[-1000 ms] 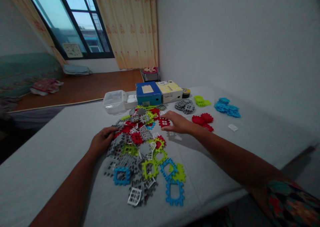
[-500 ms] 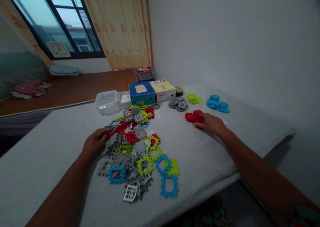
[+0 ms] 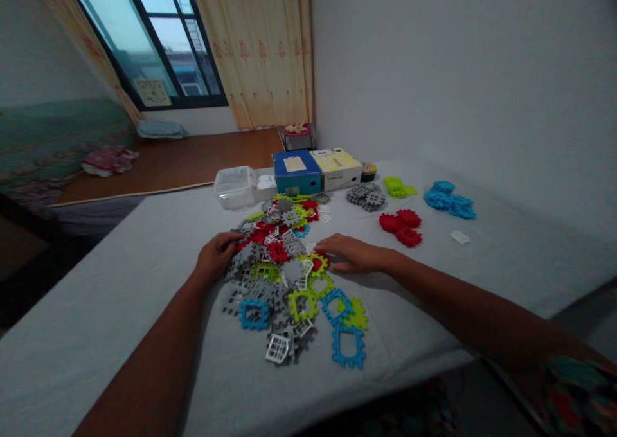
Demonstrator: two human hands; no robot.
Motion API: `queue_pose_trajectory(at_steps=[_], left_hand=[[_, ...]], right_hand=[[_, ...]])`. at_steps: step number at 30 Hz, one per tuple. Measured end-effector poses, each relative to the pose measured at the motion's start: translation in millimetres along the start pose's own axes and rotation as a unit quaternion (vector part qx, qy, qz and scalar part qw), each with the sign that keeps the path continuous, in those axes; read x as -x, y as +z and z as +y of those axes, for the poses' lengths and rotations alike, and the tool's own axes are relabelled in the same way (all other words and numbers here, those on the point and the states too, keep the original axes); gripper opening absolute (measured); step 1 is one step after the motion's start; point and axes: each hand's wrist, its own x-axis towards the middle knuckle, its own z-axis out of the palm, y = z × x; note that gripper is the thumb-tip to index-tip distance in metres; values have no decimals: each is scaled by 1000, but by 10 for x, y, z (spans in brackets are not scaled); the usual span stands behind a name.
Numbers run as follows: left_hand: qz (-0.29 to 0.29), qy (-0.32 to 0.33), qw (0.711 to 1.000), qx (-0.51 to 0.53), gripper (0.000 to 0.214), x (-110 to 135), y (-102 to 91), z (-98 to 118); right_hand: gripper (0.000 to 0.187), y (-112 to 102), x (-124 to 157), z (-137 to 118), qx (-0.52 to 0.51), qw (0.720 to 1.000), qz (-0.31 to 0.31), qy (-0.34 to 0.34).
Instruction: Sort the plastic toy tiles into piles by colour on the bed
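Note:
A mixed heap of toothed plastic building pieces in grey, red, lime, blue and white lies on the white cloth. My left hand rests against the heap's left edge, thumb a little apart from the fingers, holding nothing I can see. At the right edge my right hand reaches in with fingers stretched out, their tips at a red piece beside a lime frame piece. Farther right lies a small red group of pieces, apart from both hands.
Grey pieces, lime pieces and blue pieces form separate groups toward the wall. A white piece lies alone. Behind the heap stand a clear plastic container, a blue box and a yellow-white box.
My right hand has left the red group and moved left to the heap's right edge. The red pieces stay behind. My left hand keeps its place at the heap; the view has turned slightly left.

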Motion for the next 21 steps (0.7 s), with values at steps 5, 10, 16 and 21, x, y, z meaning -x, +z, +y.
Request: queue_pose_trajectory(at_steps=[5, 10, 16, 21], left_hand=[[3, -6, 1000, -1, 38, 13, 0, 15], [-5, -2, 1000, 5, 38, -2, -29, -13], [-11, -1, 1000, 1, 41, -29, -66, -85], [-6, -1, 1000, -9, 40, -34, -73, -130]], right_hand=[[56, 135, 0, 163, -36, 997, 67, 21], [48, 100, 107, 56, 109, 979, 153, 75], [57, -296, 381, 312, 103, 971, 165, 137], [49, -834, 968, 656, 30, 942, 152, 297]])
